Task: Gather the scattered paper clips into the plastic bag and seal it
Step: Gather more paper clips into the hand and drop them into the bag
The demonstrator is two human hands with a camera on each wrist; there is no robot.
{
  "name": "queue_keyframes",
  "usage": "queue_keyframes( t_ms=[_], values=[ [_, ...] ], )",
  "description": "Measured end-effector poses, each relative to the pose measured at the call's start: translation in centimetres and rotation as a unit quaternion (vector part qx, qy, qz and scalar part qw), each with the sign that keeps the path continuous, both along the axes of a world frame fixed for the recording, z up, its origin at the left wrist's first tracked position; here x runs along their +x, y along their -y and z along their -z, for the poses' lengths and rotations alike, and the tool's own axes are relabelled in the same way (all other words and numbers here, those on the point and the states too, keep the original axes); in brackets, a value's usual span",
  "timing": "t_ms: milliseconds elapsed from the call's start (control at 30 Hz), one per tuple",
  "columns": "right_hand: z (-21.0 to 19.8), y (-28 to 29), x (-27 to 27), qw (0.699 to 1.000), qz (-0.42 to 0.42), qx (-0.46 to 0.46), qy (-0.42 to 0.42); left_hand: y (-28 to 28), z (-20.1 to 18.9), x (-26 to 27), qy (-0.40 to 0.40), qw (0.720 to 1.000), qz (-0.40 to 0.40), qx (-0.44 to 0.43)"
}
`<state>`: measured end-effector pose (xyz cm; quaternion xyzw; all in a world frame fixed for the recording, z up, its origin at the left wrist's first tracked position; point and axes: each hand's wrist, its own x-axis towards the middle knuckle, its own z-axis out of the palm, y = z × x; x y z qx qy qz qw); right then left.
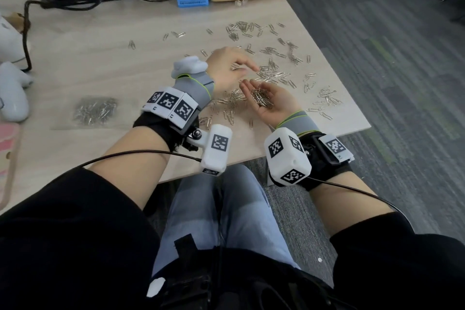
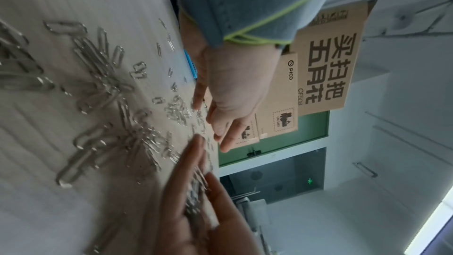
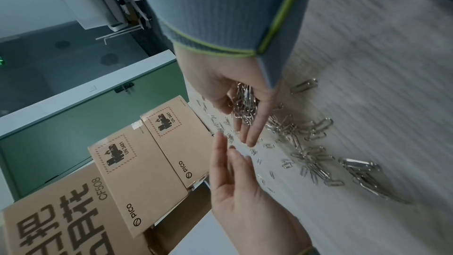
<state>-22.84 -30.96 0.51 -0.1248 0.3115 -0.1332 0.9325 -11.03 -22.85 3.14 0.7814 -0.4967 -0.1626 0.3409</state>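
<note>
**Handling Notes: Loose Clips and Bag**

The paper clips [image 1: 274, 75] lay scattered across the right half of the surface [image 1: 100, 58], some tangled in clumps. A heap [image 1: 261, 100] of them rested in the upturned right hand [image 1: 274, 103], whose fingers formed a shallow cup, only slightly bent and not closed over the load. The left hand [image 1: 226, 68] hovered palm down just beyond it, fingers extended and loose, holding nothing visible.

The clips were judged light, stiff, smooth and prone to interlock. Sweeping them into a cupped palm should serve better than pinching them singly.

The plastic bag [image 1: 95, 111], well apart to the left, lay flat and already contained clips. It appeared thin and limp, so it is best taken at its mouth edges.

The bag's mouth and seal strip could not be made out. Clips beneath the left hand were hidden. Both wrist views were motion-blurred.
</note>
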Motion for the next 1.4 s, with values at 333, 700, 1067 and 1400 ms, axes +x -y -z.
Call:
queue_keyframes(
  t_ms=[333,700,1067,1400],
  values=[
    [0.7,0.7,-1.8,0.999,0.037,0.003,-0.011,-1.7,3.4,-0.3,0.092,0.982,0.054,0.155],
    [0.2,-2.8,0.0,0.999,-0.021,-0.031,-0.023,-7.9,2.6,1.2,0.09,0.985,0.029,0.147],
    [0.3,-3.5,0.0,0.999,-0.015,-0.032,-0.005,-9.1,4.4,1.2,0.054,0.991,0.0,0.12],
    [0.2,-2.8,-0.2,1.0,-0.002,-0.021,-0.021,-6.9,5.2,0.8,0.084,0.991,-0.056,0.086]
  ],
)
